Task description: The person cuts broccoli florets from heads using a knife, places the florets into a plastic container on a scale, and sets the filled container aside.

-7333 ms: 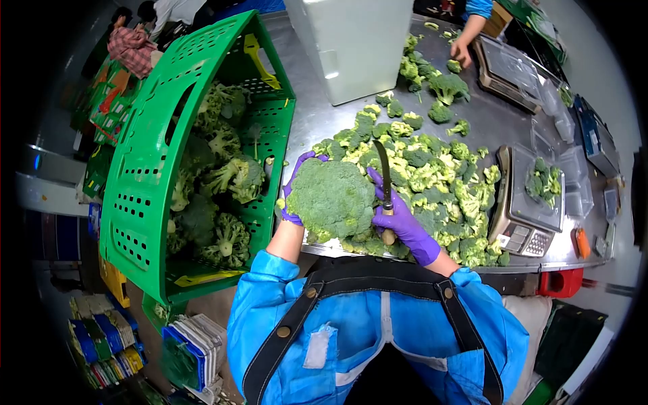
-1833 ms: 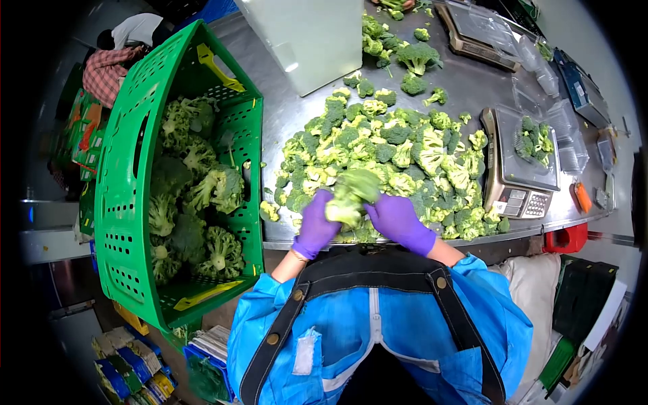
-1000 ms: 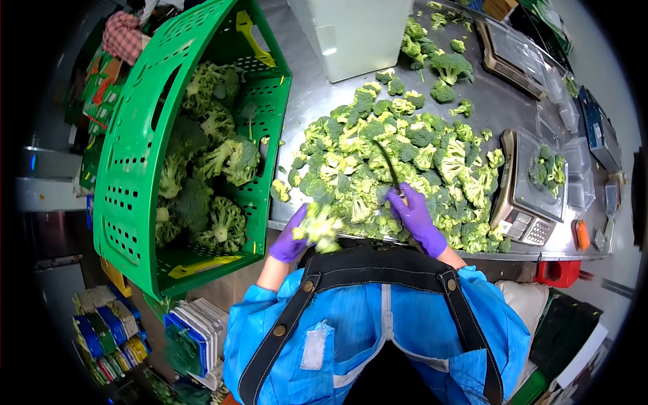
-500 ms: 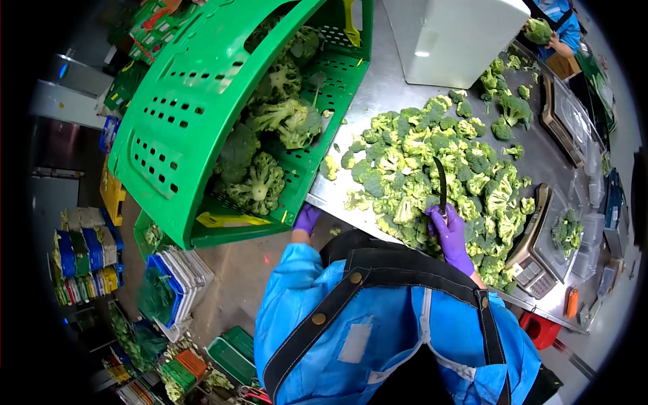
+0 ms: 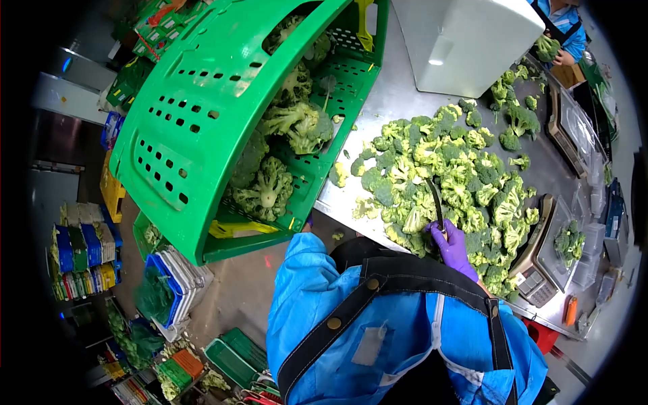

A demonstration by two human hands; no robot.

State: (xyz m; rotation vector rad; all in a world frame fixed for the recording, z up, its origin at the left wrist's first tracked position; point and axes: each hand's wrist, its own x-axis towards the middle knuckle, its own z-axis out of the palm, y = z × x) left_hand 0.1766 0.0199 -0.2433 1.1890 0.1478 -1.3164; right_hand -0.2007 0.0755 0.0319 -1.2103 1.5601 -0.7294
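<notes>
My right hand (image 5: 453, 251), in a purple glove, is closed around the handle of a knife (image 5: 435, 202). The knife's dark, curved blade points away over a large heap of cut broccoli florets (image 5: 432, 152) on the metal table. A big green crate (image 5: 169, 135) is tipped on its side at the table's left edge, its mouth facing right. Inside lie several broccoli heads (image 5: 268, 196). Only a sliver of my left hand (image 5: 309, 221) shows at the crate's lower corner; its fingers are hidden behind the crate.
A white container (image 5: 466, 47) stands at the table's back. Two scales (image 5: 536, 283) with clear plastic trays line the right side. At upper right a co-worker's hand (image 5: 563, 58) holds broccoli. Stacked trays (image 5: 185, 290) and a green bin (image 5: 233, 354) are on the floor at left.
My left hand has slipped further behind the crate's lower corner and is now nearly hidden. The crate appears slightly further right. My right hand still grips the knife above the florets.
</notes>
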